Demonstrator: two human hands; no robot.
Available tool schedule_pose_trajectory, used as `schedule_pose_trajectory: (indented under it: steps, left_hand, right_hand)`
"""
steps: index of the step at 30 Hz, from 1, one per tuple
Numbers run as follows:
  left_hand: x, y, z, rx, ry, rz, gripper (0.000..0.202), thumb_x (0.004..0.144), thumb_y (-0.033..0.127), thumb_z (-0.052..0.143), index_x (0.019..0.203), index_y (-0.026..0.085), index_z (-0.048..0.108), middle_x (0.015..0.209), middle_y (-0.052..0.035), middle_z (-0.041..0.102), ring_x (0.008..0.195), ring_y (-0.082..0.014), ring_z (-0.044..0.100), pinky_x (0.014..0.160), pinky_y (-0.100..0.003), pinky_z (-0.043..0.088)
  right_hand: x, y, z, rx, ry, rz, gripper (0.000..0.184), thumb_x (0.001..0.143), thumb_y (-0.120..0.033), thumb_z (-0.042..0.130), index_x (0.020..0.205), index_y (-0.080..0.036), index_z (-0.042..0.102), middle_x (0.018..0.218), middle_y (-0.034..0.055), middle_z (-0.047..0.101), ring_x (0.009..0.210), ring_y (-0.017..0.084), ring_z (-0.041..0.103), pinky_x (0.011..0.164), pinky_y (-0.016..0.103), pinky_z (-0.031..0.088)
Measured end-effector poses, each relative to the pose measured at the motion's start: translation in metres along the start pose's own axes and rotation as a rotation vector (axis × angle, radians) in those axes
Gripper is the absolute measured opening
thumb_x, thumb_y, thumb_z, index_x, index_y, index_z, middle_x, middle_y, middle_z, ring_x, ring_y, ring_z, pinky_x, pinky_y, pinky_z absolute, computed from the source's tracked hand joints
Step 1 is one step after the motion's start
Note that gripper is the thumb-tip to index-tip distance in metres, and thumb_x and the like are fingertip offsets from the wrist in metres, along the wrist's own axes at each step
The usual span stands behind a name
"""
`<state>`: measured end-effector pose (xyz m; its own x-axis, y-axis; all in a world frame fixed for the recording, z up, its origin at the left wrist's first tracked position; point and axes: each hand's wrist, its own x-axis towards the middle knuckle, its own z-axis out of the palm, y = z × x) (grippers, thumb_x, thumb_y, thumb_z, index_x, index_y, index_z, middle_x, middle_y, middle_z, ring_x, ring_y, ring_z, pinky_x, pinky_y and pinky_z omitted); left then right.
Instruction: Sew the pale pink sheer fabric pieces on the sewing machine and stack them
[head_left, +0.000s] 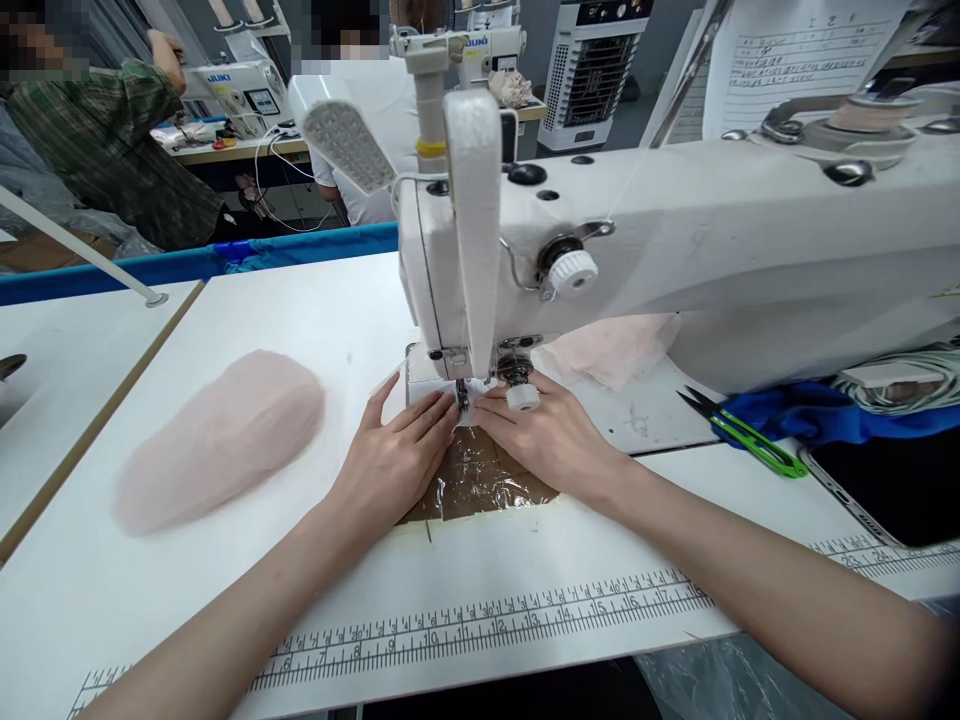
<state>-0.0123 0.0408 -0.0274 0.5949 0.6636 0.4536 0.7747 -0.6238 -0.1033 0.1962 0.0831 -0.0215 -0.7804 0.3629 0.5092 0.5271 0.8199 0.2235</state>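
A white sewing machine (465, 250) stands in front of me, its presser foot (462, 395) low between my hands. My left hand (401, 450) lies flat just left of the foot, thumb spread and fingers together. To the right, my right hand (551, 430) rests palm down with its fingers stretched toward the foot, partly hidden by a white knob (523, 398). A small whitish piece of fabric (466, 418) shows at the foot between the fingertips. Beneath both hands is a shiny brown taped patch (480, 480) on the table.
Sheer pink fabric (225, 440) lies on the left; more pink fabric (611, 348) sits behind the machine head. Green-handled thread snips (750, 435), blue cloth (795, 408) and a dark phone (892, 485) are at right. A ruler strip (480, 630) lines the front edge. Two people sit beyond.
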Motion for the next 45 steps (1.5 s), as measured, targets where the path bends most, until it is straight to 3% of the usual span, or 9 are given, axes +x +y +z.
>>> schedule_pose_trajectory:
  steps: [12,15,18,22,26,30,36,40,45]
  left_hand:
    - [-0.003,0.000,-0.003,0.089,-0.108,-0.090,0.050,0.096,0.040,0.045,0.136,0.009,0.047,0.135,-0.0140,0.056,0.125,-0.0284,0.052,0.107,-0.050,0.033]
    - [-0.001,0.002,-0.013,0.180,-0.046,-0.080,0.037,0.094,0.041,0.050,0.114,0.013,0.063,0.101,-0.0105,0.072,0.088,-0.0258,0.067,0.085,-0.046,0.043]
    - [0.001,0.003,-0.022,0.157,0.037,-0.061,0.022,0.092,0.031,0.054,0.082,0.017,0.067,0.065,-0.0017,0.065,0.059,-0.0176,0.060,0.065,-0.037,0.040]
    - [0.002,-0.001,-0.027,-0.017,0.043,-0.037,0.016,0.091,0.018,0.053,0.102,0.016,0.065,0.093,-0.0056,0.071,0.086,-0.0196,0.065,0.077,-0.036,0.043]
    - [0.000,-0.005,-0.027,-0.150,0.049,-0.027,0.018,0.091,0.014,0.051,0.103,0.019,0.064,0.094,-0.0028,0.072,0.082,-0.0168,0.065,0.080,-0.036,0.043]
    - [0.000,-0.008,-0.026,-0.245,-0.042,-0.040,0.026,0.093,0.017,0.049,0.116,0.019,0.060,0.115,-0.0058,0.069,0.104,-0.0199,0.063,0.094,-0.040,0.041]
    - [0.001,-0.006,-0.021,-0.328,-0.131,-0.087,0.030,0.096,0.020,0.042,0.121,0.020,0.059,0.115,-0.0062,0.067,0.100,-0.0202,0.060,0.091,-0.040,0.042]
    - [0.003,-0.004,-0.013,-0.303,-0.155,-0.088,0.033,0.096,0.019,0.042,0.124,0.018,0.059,0.109,-0.0085,0.064,0.104,-0.0222,0.057,0.093,-0.041,0.044]
    - [0.001,0.000,-0.010,-0.257,-0.179,-0.064,0.032,0.094,0.025,0.046,0.121,0.017,0.063,0.115,-0.0107,0.062,0.110,-0.0257,0.055,0.099,-0.047,0.043]
  right_hand:
    - [-0.003,0.001,0.003,0.024,0.001,0.021,0.031,0.084,0.001,0.044,0.088,-0.016,0.069,0.083,0.0023,0.073,0.076,0.015,0.061,0.095,0.035,0.040]
    - [-0.004,-0.004,0.001,0.060,0.020,0.044,0.030,0.082,0.001,0.044,0.087,-0.015,0.069,0.081,0.0021,0.073,0.075,0.016,0.060,0.098,0.037,0.037]
    - [-0.004,-0.011,-0.003,0.105,0.046,0.056,0.030,0.084,0.000,0.043,0.085,-0.016,0.069,0.085,0.0020,0.073,0.075,0.015,0.060,0.096,0.035,0.038]
    - [-0.004,-0.020,-0.008,0.164,0.042,0.011,0.029,0.088,-0.003,0.041,0.092,-0.014,0.067,0.093,0.0040,0.072,0.086,0.016,0.061,0.089,0.031,0.041]
    - [-0.003,-0.026,-0.014,0.098,0.036,0.069,0.030,0.088,-0.001,0.039,0.083,-0.013,0.066,0.081,0.0051,0.069,0.078,0.017,0.061,0.081,0.032,0.046]
    - [-0.004,-0.031,-0.018,0.164,-0.075,0.098,0.031,0.087,-0.001,0.038,0.102,-0.010,0.064,0.107,0.0108,0.068,0.098,0.021,0.061,0.072,0.029,0.051]
    - [-0.006,-0.026,-0.019,0.120,-0.240,0.232,0.028,0.078,0.004,0.046,0.093,-0.012,0.063,0.103,0.0092,0.068,0.080,0.019,0.062,0.050,0.028,0.046]
    - [-0.006,-0.025,-0.014,0.105,-0.214,0.235,0.025,0.088,-0.005,0.046,0.107,-0.012,0.060,0.122,0.0115,0.062,0.096,0.021,0.061,0.057,0.028,0.049]
    - [-0.005,-0.023,-0.009,0.134,-0.224,0.267,0.023,0.097,-0.025,0.044,0.105,-0.009,0.060,0.112,0.0152,0.066,0.105,0.025,0.060,0.068,0.031,0.051]
